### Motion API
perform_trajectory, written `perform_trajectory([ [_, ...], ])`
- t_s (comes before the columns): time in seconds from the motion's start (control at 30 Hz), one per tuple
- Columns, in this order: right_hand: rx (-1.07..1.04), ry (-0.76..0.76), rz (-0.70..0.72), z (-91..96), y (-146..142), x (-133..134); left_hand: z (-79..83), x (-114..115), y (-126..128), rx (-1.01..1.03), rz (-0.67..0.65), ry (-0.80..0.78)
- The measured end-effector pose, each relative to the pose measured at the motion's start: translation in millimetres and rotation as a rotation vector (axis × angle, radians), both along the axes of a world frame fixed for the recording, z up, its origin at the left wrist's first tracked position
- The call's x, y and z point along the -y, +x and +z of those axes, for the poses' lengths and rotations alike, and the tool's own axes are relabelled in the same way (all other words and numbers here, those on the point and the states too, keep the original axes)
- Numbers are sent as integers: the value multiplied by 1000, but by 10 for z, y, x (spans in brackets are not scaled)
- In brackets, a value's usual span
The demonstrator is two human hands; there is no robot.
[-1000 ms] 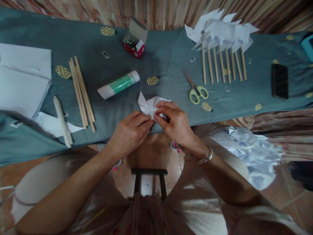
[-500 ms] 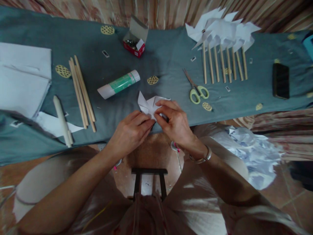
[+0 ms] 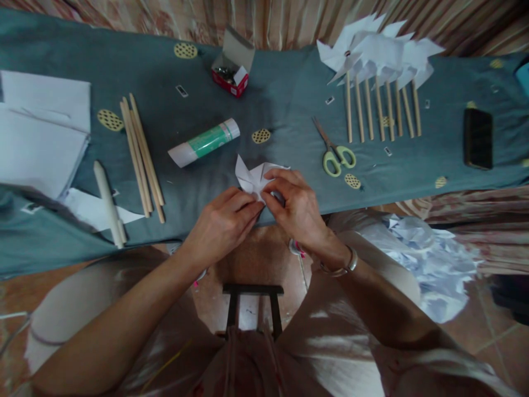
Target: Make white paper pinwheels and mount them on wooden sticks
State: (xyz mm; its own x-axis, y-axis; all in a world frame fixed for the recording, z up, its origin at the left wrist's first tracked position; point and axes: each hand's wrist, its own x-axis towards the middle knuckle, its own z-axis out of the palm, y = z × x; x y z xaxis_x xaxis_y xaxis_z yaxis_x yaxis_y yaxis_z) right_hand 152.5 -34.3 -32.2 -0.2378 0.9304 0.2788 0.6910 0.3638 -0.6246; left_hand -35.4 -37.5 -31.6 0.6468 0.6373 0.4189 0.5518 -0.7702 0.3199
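A white paper pinwheel [image 3: 249,177] with folded blades is between my two hands at the table's near edge. My left hand [image 3: 228,220] is closed on its lower left side, fingers pressed together. With thumb and fingertips, my right hand [image 3: 292,204] pinches the pinwheel near its middle and right side. My fingers hide much of the paper's centre and lower part. Just beyond lies a glue stick [image 3: 209,140] with a green label. Green-handled scissors [image 3: 336,158] rest to the right of my right hand, blades pointing away.
Finished pinwheels [image 3: 382,52] on wooden sticks lie at the back right, a phone [image 3: 478,138] beyond them. An open red box [image 3: 230,80] holds small metal pieces. Loose wooden sticks [image 3: 142,160], a pale pen-like tool [image 3: 108,201] and paper sheets [image 3: 41,149] are left. Paper scraps [image 3: 430,259] are piled lower right.
The table and its things sit slightly further right in view. Both hands keep their hold on the paper pinwheel, with hardly any finger movement.
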Motion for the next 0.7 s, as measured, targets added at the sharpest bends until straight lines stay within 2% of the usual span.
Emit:
perform_trajectory([
  [0.2,-7,-22,-16,3,-3,2,6,3,-5,-4,-2,-49],
  [0.47,-10,-6,-10,-15,8,-3,4,4,1,-6,5,-1],
  [0.7,-11,-2,-7,-19,2,4,7,-2,5,3,1,-21],
])
